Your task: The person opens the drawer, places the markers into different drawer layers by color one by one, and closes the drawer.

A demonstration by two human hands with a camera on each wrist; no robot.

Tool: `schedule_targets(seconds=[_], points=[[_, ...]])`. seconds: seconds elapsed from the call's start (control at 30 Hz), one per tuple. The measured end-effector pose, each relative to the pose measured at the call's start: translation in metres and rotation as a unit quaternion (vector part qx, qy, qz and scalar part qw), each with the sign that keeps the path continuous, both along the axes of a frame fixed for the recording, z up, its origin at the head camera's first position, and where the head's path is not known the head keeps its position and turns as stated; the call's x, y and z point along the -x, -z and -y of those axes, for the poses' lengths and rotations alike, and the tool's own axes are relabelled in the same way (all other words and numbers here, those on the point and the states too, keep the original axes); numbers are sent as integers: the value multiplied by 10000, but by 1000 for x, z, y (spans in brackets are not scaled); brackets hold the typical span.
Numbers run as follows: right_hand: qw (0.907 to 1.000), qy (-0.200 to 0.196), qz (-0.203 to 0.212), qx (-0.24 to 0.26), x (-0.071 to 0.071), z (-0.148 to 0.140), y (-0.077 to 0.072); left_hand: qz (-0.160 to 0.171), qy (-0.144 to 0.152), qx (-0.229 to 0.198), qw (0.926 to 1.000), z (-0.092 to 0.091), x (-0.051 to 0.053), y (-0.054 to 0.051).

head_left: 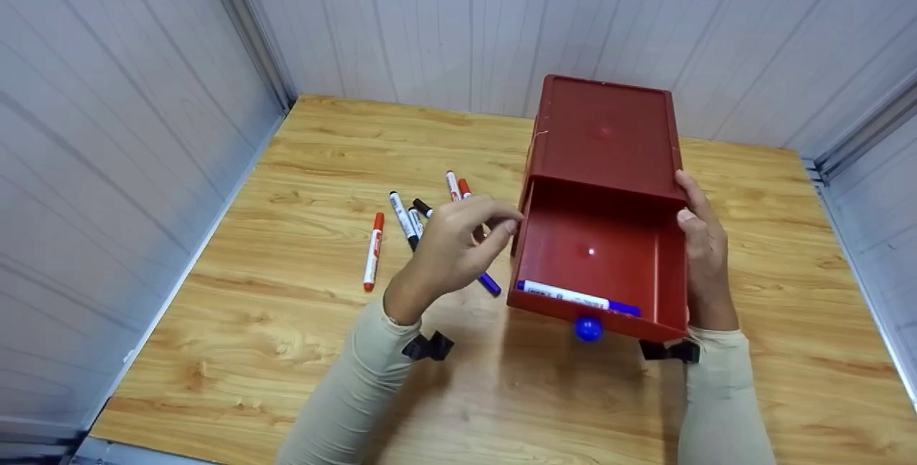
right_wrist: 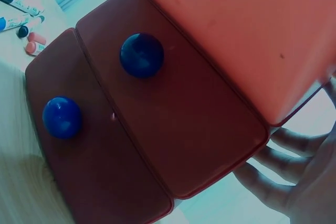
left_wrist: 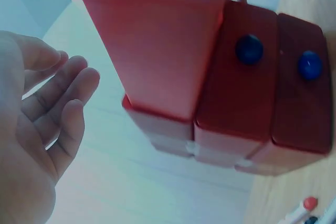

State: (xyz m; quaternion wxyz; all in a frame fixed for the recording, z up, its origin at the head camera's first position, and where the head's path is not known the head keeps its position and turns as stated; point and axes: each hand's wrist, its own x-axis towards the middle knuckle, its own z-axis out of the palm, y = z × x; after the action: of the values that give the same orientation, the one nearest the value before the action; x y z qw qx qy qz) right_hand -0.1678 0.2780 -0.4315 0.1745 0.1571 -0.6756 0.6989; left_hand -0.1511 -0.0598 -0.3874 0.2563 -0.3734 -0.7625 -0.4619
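Note:
A red plastic drawer cabinet (head_left: 609, 139) stands on the table with its top drawer (head_left: 616, 257) pulled out. Inside that drawer a blue marker (head_left: 569, 296) lies along the front wall, above the drawer's blue knob (head_left: 589, 329). My left hand (head_left: 458, 246) hovers by the drawer's left wall, fingers loosely bent and holding nothing. On the other side, my right hand (head_left: 706, 261) rests against the cabinet's right side, its thumb by the drawer's right edge. Two lower drawers, the middle one (right_wrist: 184, 114) and the bottom one (right_wrist: 105, 156), are closed.
Left of the cabinet lie several loose markers, partly hidden behind my left hand. A red marker (head_left: 373, 251) lies apart at the far left; a black marker (head_left: 403, 216) and a blue-capped marker (head_left: 490, 284) are nearer. White panel walls (head_left: 430, 28) surround the wooden table (head_left: 272, 322).

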Motion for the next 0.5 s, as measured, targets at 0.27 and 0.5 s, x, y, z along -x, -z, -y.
schedule_targets(seconds=[0.27,0.5], points=[[9998,6,-114,187,3,-2,6,1604,183,-975,9820,17,6,36],[9995,-82,-152,281,4,0,5,2444,-89,-1117,9632,20,7,67]])
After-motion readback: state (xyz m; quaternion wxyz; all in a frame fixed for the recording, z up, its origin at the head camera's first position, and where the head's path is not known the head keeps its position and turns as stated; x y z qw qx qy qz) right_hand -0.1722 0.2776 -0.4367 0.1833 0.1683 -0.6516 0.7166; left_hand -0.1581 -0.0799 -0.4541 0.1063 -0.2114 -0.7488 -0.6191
